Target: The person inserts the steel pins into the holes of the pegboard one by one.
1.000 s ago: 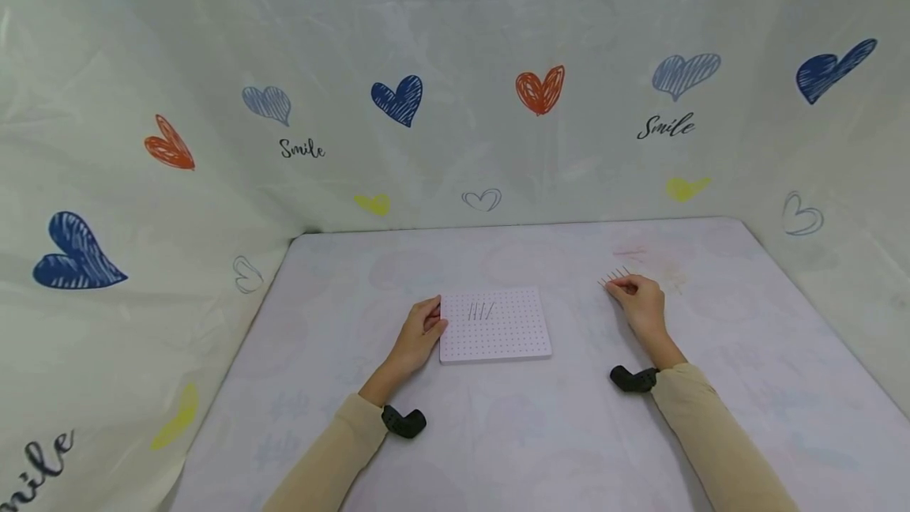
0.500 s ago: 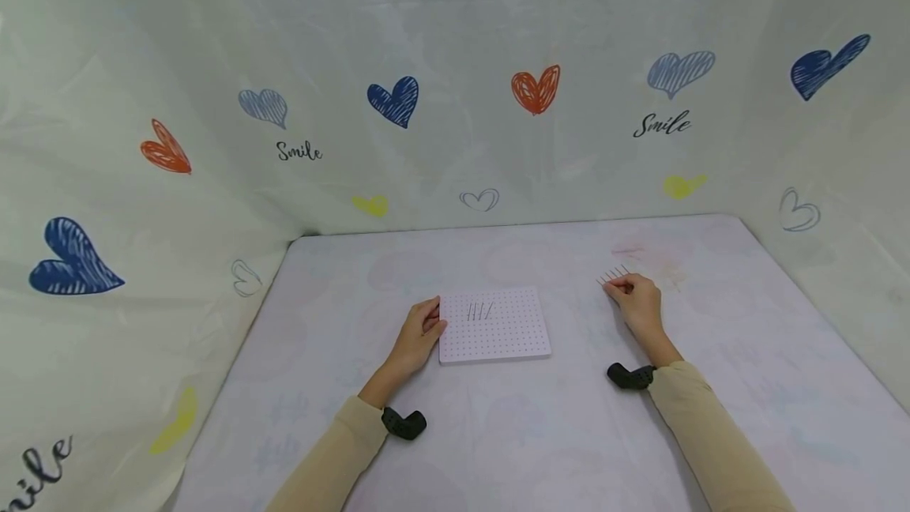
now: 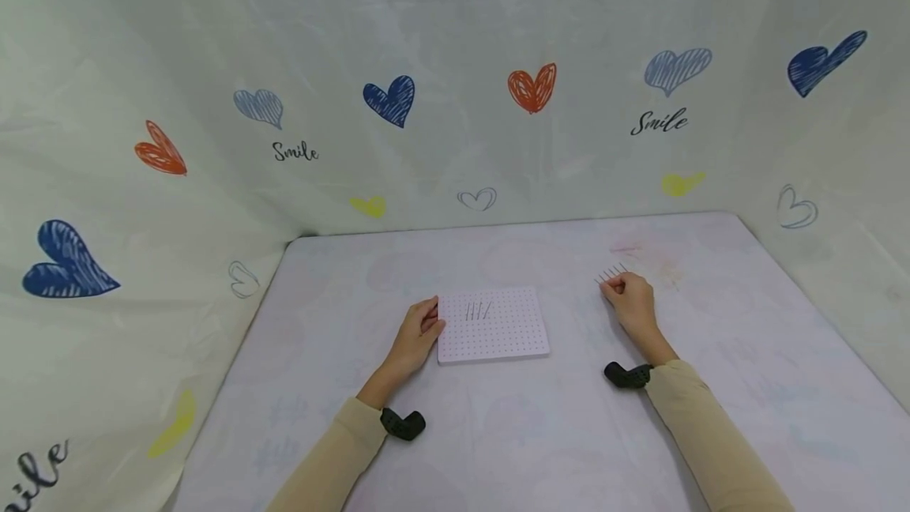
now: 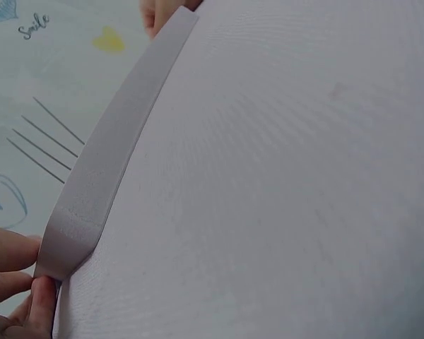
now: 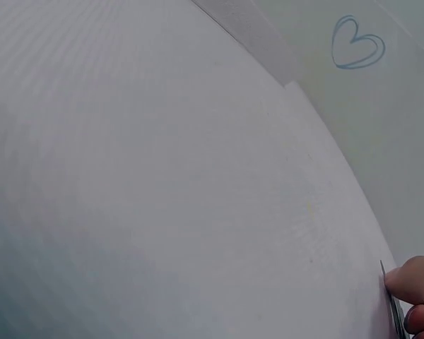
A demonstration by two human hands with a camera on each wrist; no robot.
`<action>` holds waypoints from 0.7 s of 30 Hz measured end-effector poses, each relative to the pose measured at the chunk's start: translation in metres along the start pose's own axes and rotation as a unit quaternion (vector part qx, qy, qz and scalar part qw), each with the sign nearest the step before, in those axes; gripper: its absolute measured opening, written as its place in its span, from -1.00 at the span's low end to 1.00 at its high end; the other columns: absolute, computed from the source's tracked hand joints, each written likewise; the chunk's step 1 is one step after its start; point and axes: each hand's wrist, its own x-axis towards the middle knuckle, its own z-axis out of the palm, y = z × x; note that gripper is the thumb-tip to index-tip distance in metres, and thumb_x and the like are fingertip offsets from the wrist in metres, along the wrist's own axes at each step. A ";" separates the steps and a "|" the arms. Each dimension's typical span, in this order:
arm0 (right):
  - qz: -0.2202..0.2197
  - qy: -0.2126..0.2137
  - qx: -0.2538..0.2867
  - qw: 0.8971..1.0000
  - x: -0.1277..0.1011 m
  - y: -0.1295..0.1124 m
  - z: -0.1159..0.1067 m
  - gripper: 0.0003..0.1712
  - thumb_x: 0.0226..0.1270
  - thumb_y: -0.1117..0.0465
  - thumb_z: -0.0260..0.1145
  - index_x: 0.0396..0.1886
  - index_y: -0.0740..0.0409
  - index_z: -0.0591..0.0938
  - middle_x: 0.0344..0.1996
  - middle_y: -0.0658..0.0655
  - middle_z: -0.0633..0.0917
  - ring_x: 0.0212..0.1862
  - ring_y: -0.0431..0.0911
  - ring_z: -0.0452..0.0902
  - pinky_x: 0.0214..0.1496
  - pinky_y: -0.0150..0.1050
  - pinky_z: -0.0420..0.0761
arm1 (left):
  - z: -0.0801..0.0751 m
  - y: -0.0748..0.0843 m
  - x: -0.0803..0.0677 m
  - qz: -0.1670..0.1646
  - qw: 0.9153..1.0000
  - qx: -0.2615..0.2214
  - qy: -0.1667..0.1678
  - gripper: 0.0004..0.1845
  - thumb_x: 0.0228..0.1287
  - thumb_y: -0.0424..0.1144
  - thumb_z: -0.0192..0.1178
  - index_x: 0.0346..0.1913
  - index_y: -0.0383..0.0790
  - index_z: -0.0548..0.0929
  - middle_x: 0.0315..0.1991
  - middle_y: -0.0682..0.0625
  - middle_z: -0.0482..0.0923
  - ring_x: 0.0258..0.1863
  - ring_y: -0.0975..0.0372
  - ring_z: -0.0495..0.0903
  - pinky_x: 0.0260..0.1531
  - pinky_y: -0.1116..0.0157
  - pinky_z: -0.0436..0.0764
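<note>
My left hand (image 3: 412,338) grips the left edge of a white pegboard (image 3: 498,338), a flat slab with rows of small holes. In the left wrist view the thumb and fingers (image 4: 14,251) close on a corner of the pegboard (image 4: 102,176). Several thin metal pins (image 3: 478,311) stand in its upper left part, the rightmost one leaning. To the right, my right hand (image 3: 633,303) is low over a row of loose metal pins (image 3: 613,271). In the right wrist view this hand (image 5: 415,289) pinches a dark thin pin (image 5: 391,296); the rest of its grip is cut off.
A pale cloth covers the table (image 3: 512,433), with faint reddish marks (image 3: 629,250) at the back right. White sheeting (image 3: 455,141) printed with hearts rises behind and beside it. Black wrist cameras (image 3: 404,424) sit on both wrists.
The head view has shifted slightly. Both hands, the pegboard and the pins otherwise keep nearly the same places.
</note>
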 end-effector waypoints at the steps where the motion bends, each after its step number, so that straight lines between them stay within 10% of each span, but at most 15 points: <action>1: -0.001 -0.001 0.000 1.000 0.000 0.000 0.000 -0.86 0.31 0.39 0.34 -0.36 0.46 0.65 -0.53 0.20 0.58 -0.42 -0.02 0.41 -0.44 -0.35 0.36 | 0.000 0.000 0.000 0.000 1.000 0.000 0.001 -0.46 0.44 -0.49 0.09 0.41 -0.55 0.27 0.27 -0.37 0.30 0.19 -0.04 0.40 0.28 0.05 0.43; 21: -0.007 0.005 0.004 1.000 -0.002 -0.004 -0.001 -0.85 0.29 0.38 0.37 -0.41 0.45 0.66 -0.58 0.16 0.54 -0.45 -0.05 0.37 -0.46 -0.34 0.32 | 0.000 -0.001 0.002 -0.012 1.000 0.008 0.000 -0.45 0.44 -0.47 0.10 0.43 -0.51 0.27 0.26 -0.34 0.32 0.15 0.00 0.41 0.26 0.07 0.46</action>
